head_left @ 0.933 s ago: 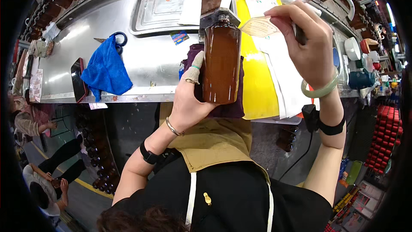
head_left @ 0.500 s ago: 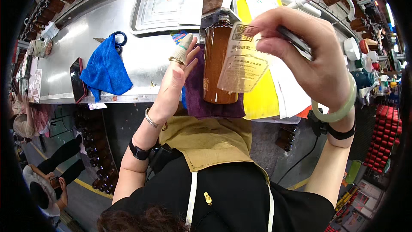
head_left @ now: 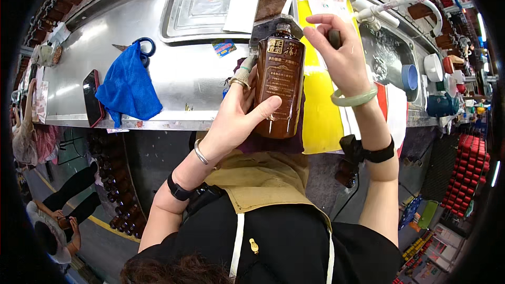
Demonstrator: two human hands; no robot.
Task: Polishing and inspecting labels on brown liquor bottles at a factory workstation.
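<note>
A brown glass bottle point(head_left: 277, 128) lies on a dark purple cloth point(head_left: 258, 145), its neck pointing away from me. Gold print of a clear label point(head_left: 281, 66) shows across its front. My left hand point(head_left: 236, 118) grips the bottle's left side, thumb over the lower front; a pale finger cot covers one fingertip. Above and right of the bottle, my right hand point(head_left: 342, 55) is raised, clear of the glass. Tucked in its palm is a dark-handled tool point(head_left: 333, 38) whose kind I cannot make out; thumb and forefinger are apart.
Left on the steel bench lie a blue cloth point(head_left: 129, 92), scissors point(head_left: 147, 47) and a phone point(head_left: 93, 97). A metal tray point(head_left: 197, 8) sits behind. Yellow sheets point(head_left: 321, 126) lie right of the bottle, beside a sink with a faucet point(head_left: 410, 4) and blue bowl point(head_left: 408, 77).
The clear label, held in my right hand before, is now against the bottle and out of that hand. My right hand has moved left. My left hand has closed on the bottle.
</note>
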